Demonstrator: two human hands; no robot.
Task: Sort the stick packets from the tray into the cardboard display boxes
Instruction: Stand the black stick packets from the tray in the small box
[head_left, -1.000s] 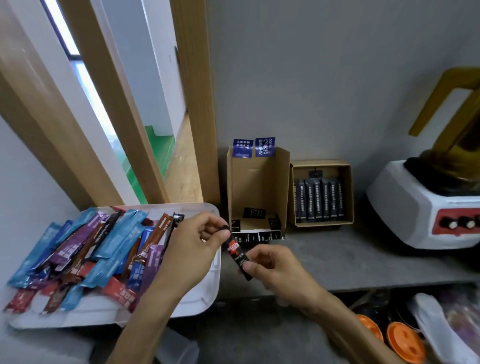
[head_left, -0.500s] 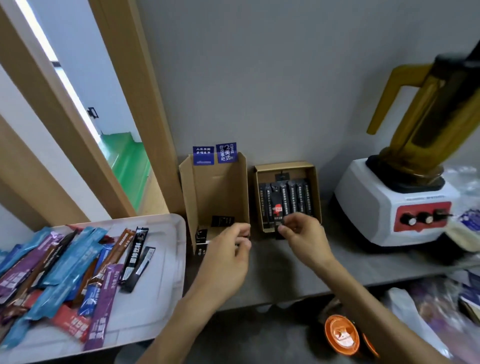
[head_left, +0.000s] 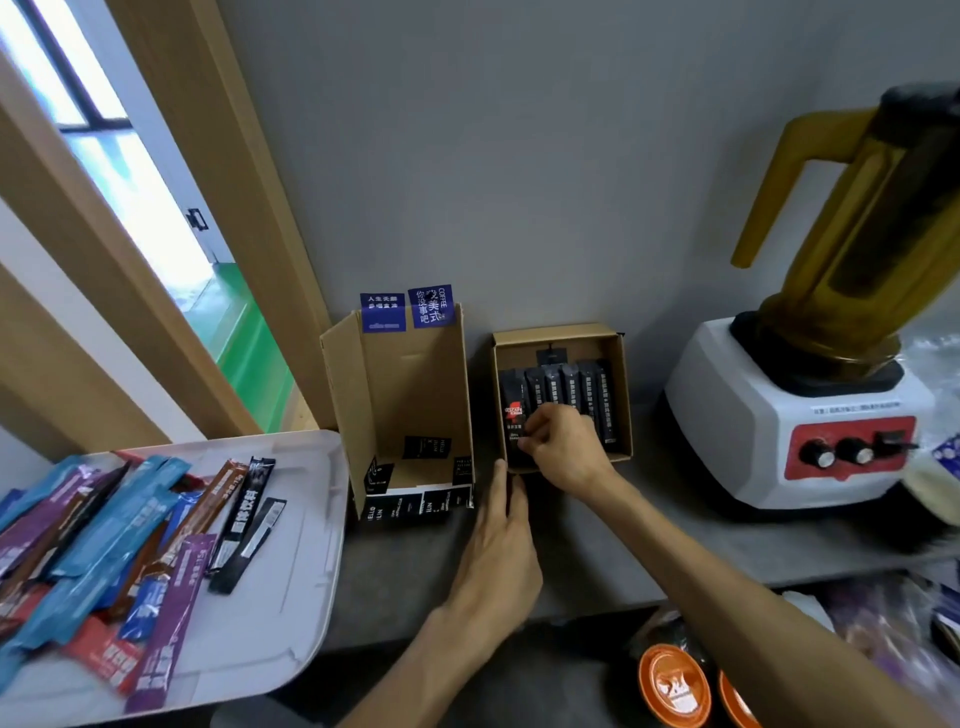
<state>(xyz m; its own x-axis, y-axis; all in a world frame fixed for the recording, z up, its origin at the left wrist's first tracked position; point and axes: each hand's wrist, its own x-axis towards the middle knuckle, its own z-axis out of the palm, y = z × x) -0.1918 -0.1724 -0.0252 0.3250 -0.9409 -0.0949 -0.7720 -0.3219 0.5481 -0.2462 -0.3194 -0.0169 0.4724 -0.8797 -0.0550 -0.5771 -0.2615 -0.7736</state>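
Note:
My right hand (head_left: 558, 449) reaches into the small cardboard box (head_left: 623, 415) on the right and pinches a black stick packet (head_left: 514, 415) at the left end of a row of several black packets. My left hand (head_left: 498, 545) lies with straight fingers on the counter, fingertips touching the front left corner of that box. The taller cardboard display box (head_left: 405, 384) stands to the left, holding a few small black packets. The white tray (head_left: 291, 571) at the left carries a pile of blue, purple, red, brown and black stick packets (head_left: 119, 545).
A white blender (head_left: 800, 431) with an amber jug stands at the right on the grey counter (head_left: 623, 561). Orange lids (head_left: 675, 686) and bags lie below the counter's edge. A wooden door frame (head_left: 171, 208) rises at the left.
My right hand carried the black packet from in front of the tray into the right box. My left hand let go of it and moved to the box's front corner.

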